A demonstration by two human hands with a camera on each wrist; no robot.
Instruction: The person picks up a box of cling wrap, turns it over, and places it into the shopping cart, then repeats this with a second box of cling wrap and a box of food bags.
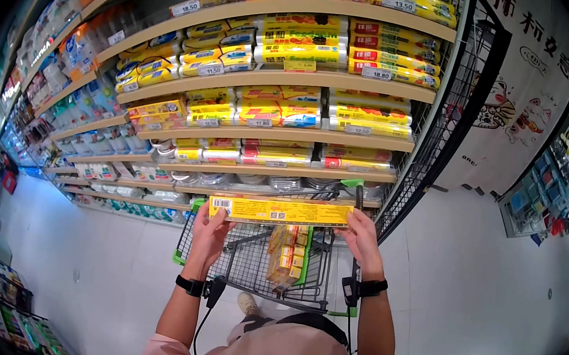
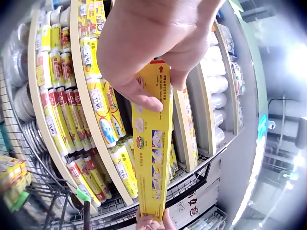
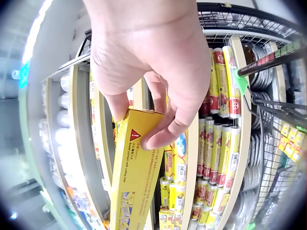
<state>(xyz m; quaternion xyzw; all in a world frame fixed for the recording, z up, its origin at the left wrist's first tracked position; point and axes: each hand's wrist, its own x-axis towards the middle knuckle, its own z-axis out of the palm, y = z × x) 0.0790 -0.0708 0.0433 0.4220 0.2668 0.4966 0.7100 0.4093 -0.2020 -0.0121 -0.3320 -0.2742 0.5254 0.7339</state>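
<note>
A long yellow food wrap box [image 1: 281,211] is held level in front of the shelves, above the shopping cart [image 1: 240,260]. My left hand [image 1: 210,229] grips its left end, near a barcode. At the other end, my right hand [image 1: 363,242] pinches the box between thumb and fingers. In the left wrist view, the left thumb and fingers straddle the box [image 2: 152,143], whose side carries small pictures and opening directions. A red warning triangle and a cutting-edge notice show beside my right hand [image 3: 153,62] in the right wrist view.
Shelves [image 1: 275,75] ahead bear rows of yellow wrap rolls with price tags. A stack of small yellow boxes [image 1: 286,258] lies in the cart. To the right stands a black wire mesh panel [image 1: 445,126], beside a printed banner [image 1: 519,92]. Pale floor [image 1: 440,293] extends around the cart.
</note>
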